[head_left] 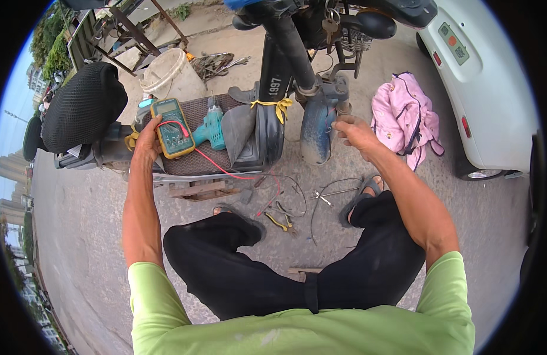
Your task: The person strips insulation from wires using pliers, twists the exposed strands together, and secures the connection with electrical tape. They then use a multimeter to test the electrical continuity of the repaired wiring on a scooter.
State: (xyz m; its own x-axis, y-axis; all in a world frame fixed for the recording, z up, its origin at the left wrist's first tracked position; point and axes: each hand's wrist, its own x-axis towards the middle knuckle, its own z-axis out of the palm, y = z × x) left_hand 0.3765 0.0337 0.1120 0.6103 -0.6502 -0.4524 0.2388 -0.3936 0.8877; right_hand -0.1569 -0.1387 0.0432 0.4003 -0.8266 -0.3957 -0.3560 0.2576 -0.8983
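My left hand is closed on the side of a yellow digital multimeter above the scooter's footboard. A red test lead loops over the meter and trails to the ground. At the blue, dirt-stained front fender, the fingers of my right hand are pinched together. Something thin shows at their tips, too small to name. Beside the meter a teal cordless drill lies on the brown footboard mat. A yellow strip is tied round the black front panel.
Yellow-handled pliers, a thin rod and loose wires lie on the ground between my feet. A pink garment lies at the right, near a white car. Behind the scooter stand a white bucket and a heap of tools.
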